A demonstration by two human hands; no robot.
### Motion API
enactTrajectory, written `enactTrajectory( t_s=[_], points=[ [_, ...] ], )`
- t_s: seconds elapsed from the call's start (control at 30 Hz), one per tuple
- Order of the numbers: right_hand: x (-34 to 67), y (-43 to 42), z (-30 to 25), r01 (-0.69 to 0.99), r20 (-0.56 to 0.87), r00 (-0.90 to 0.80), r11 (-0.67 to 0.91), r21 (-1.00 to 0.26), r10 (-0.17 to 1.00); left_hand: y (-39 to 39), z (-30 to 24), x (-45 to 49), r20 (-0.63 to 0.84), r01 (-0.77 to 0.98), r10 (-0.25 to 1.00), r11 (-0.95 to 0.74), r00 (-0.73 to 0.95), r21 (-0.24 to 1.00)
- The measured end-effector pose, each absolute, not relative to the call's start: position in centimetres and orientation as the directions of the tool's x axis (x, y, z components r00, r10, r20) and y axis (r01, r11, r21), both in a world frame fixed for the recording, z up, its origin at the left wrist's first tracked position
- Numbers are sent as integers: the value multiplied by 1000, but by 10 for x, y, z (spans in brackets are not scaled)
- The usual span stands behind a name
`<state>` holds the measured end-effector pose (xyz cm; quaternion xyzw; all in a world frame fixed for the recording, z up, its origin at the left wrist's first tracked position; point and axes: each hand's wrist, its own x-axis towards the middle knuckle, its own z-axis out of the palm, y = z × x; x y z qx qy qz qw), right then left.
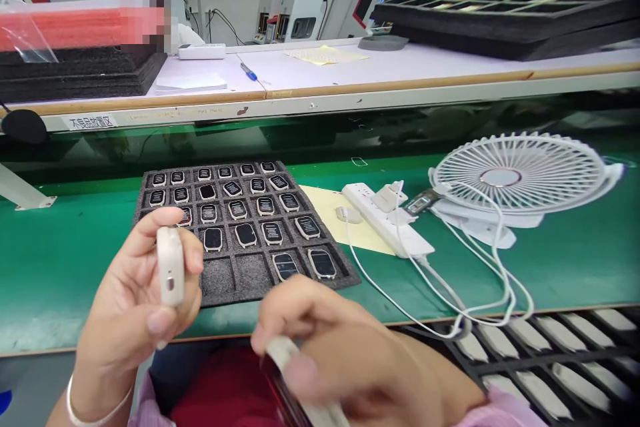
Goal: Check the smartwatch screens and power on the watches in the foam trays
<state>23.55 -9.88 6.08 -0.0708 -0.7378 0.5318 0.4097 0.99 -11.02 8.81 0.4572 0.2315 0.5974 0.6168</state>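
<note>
My left hand [145, 280] is raised at the left, pinching a beige smartwatch case [171, 267] between thumb and fingers. The case is turned edge-on, with a small button and hole on its side. My right hand [330, 340] is low in front and blurred, closed on a light-edged device with a dark glossy face [285, 390]; its lower end runs out of view. Behind both hands lies a dark foam tray [217, 280] with rows of strapless smartwatches [245, 235] in its compartments, many screens showing text. Two compartments in the front row hold nothing.
Right of the tray are a white power strip [370, 213] with cables, a yellow sheet [320, 203] and a white fan [520, 173]. Below right, a black rack [500, 367] holds pale pieces. A raised shelf [310, 87] carries foam stacks [500, 27]. A person is beyond it.
</note>
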Motion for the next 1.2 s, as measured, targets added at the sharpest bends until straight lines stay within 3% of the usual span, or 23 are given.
enactTrajectory(
  t_s=[0.1,0.23,0.33,0.57,0.77,0.93,1.2],
  points=[
    [221,-74,46,-451,488,-550,250,-857,677,-93,71,13,216,-411,970,-154,108,899],
    [209,-22,25,-480,81,-522,-213,-851,849,-60,42,16,80,-206,995,-91,-60,974],
    [208,9,14,-457,-66,-540,-358,-814,839,-41,25,24,51,-154,997,-61,-65,986],
    [208,32,-6,-510,-39,-477,-313,-801,878,-48,-5,53,158,-129,978,-175,-135,976],
    [205,39,-12,-555,24,-429,-242,-796,903,-48,-14,46,172,-178,982,-156,77,972],
    [185,47,-9,-577,56,-436,-231,-783,898,-24,-16,24,262,-166,965,-255,23,953],
    [165,75,-15,-587,74,-450,-233,-775,890,15,-23,-3,269,-99,962,-272,-45,957]
  ],
)
